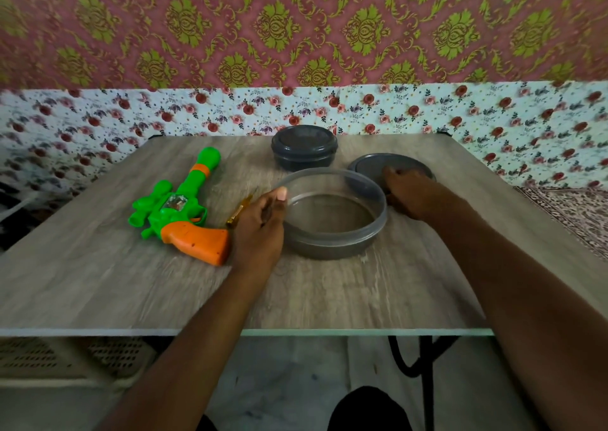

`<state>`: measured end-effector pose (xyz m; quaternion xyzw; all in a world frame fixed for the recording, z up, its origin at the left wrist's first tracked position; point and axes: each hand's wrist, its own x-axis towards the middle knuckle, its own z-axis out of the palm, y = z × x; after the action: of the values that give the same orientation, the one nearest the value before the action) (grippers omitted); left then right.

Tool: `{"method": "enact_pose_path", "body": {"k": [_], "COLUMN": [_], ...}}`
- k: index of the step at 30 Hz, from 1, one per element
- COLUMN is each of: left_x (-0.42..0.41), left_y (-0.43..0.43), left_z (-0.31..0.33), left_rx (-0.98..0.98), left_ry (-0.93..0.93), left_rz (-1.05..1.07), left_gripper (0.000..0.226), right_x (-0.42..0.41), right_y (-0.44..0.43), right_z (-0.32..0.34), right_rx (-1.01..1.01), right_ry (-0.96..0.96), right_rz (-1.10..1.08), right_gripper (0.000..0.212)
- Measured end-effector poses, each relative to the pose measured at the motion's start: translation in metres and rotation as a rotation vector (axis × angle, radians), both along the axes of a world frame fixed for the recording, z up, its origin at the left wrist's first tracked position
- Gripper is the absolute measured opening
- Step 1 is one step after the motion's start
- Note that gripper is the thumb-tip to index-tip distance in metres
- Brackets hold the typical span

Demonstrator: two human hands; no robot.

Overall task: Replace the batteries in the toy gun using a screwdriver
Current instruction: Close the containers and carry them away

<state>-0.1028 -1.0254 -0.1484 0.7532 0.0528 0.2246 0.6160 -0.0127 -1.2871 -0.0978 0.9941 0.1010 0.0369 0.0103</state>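
L hand (260, 225) is nearest: thumb over the rim of the open container (329, 249), fingers curled vs its outer wall, prob to steady it. Toy gun (179, 215) lies flat on table (98, 282) at left, not held. Screwdriver (237, 215) is just beside it, partly hidden behind L hand. R hand (413, 195) rests on lid (368, 167), likely parking it aside; gripping or flat, can't tell. 1 closed container (304, 148) sits farthest.

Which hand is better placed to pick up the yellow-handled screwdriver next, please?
Likely the left hand: it holds the rim of the clear round plastic container, right beside the yellow-handled screwdriver. The right hand rests on the flat grey round lid, beyond that container.
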Motion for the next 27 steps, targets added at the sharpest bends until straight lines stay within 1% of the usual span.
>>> {"method": "enact_pose_path", "body": {"k": [3,8,11,13,17,23,25,27], "left_x": [-0.003,-0.006,-0.006,-0.006,-0.006,-0.005,-0.005,-0.004], "left_y": [-0.001,-0.003,-0.003,-0.002,-0.003,-0.002,-0.002,-0.002], "left_z": [0.002,0.008,0.006,0.006,0.006,0.006,0.006,0.005], "left_rx": [-0.011,-0.027,-0.029,-0.027,-0.030,-0.015,-0.016,-0.012], "left_ry": [0.002,0.003,-0.001,0.008,0.014,0.027,0.027,0.029], "left_rz": [0.001,-0.008,-0.011,-0.008,-0.018,0.000,0.007,0.005], "left_gripper": [0.046,0.033,0.038,0.042,0.040,0.044,0.042,0.042], "right_x": [-0.006,-0.014,-0.020,-0.023,-0.025,-0.024,-0.027,-0.031], "right_y": [0.000,0.000,-0.002,-0.004,0.000,0.007,0.006,0.005], "right_z": [0.005,0.015,0.015,0.013,0.011,0.019,0.019,0.015], "right_rx": [-0.100,-0.202,-0.247,-0.251,-0.239,-0.231,-0.233,-0.272], "right_ry": [-0.036,-0.088,-0.145,-0.182,-0.199,-0.146,-0.196,-0.247], "right_rz": [0.063,0.113,0.136,0.129,0.096,0.111,0.136,0.147], "right_gripper": [0.056,0.048,0.049,0.048,0.054,0.062,0.062,0.057]}}
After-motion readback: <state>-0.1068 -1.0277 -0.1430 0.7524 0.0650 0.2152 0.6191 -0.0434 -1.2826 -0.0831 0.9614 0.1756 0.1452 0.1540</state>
